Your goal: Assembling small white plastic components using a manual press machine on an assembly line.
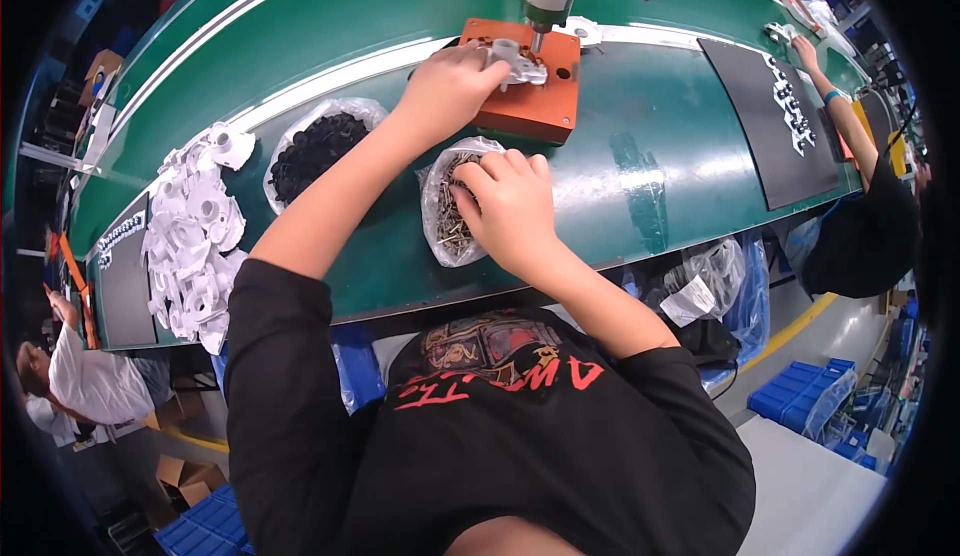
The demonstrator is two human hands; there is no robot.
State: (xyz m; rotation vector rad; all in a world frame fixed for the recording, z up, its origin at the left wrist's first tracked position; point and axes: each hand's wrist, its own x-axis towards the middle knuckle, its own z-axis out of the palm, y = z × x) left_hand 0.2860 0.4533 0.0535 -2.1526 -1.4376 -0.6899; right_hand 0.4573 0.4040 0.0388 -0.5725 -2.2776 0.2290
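My left hand (pixel 448 91) is closed on a translucent white plastic part (pixel 522 70) with a round collar, at the top of an orange fixture block (pixel 530 111). Directly above the part's right side is the tip of a green press (pixel 548 1). My right hand (pixel 512 206) reaches into a clear plastic bag of small metal pins or screws (pixel 452 231), its fingers curled down among them. Whatever its fingertips pinch is hidden.
Beside my left forearm sits a bag of small black parts (pixel 318 151), with a heap of white plastic parts (pixel 195 246) farther left. At right, a dark mat (pixel 770 126) carries a row of parts. A co-worker's arm (pixel 848 121) reaches in there; another person (pixel 90 376) is at far left.
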